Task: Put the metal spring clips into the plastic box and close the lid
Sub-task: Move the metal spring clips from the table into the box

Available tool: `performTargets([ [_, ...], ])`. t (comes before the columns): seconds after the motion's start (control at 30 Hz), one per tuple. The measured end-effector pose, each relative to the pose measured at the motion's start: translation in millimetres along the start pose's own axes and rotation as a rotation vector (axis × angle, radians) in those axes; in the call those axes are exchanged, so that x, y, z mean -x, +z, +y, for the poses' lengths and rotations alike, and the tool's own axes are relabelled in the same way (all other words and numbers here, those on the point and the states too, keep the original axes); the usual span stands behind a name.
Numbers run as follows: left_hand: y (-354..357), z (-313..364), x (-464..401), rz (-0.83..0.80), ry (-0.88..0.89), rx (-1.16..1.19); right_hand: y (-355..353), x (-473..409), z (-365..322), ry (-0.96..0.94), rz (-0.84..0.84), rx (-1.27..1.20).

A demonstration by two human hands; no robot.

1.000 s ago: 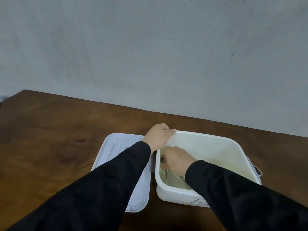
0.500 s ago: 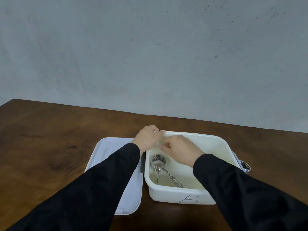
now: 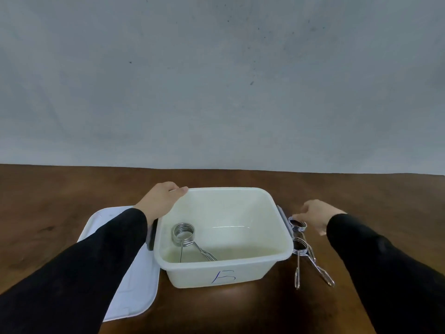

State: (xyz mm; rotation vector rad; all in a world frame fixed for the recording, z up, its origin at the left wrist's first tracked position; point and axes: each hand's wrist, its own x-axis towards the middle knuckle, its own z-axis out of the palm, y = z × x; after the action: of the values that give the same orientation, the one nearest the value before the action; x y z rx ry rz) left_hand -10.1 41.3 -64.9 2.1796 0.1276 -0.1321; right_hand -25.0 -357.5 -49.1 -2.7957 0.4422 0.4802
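The white plastic box, marked with a blue letter on its front, stands open in the middle of the table. One metal spring clip leans inside it at the left. My left hand grips the box's far left corner. Two more spring clips lie on the table just right of the box: a far one and a near one with long handles. My right hand hovers over the far one, fingers spread, fingertips at its coil. The white lid lies flat left of the box, partly under my left sleeve.
The brown wooden table runs back to a plain grey wall. Dark latch handles sit on both short sides of the box.
My right hand left the clip inside the box, came out and swung right to the clips on the table. My left hand stayed on the box corner. The camera view shifted right.
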Motion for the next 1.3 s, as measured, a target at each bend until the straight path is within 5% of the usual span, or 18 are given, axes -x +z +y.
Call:
performTargets([
  [0.47, 1, 3, 3, 0.002, -0.007, 0.025, 56, -37, -1, 0.202, 0.109, -0.077],
  [0.93, 0, -1, 0, -0.013, 0.001, 0.037, 50, -43, -7, 0.170, 0.252, -0.208],
  [1.13, 0, -2, -1, -0.005, -0.009, 0.053, -27, -7, -35, -0.124, 0.584, -0.314],
  [1.3, 1, 0, 1, 0.007, -0.004, 0.053, -87, 69, -98, -0.385, 0.508, -0.322],
])
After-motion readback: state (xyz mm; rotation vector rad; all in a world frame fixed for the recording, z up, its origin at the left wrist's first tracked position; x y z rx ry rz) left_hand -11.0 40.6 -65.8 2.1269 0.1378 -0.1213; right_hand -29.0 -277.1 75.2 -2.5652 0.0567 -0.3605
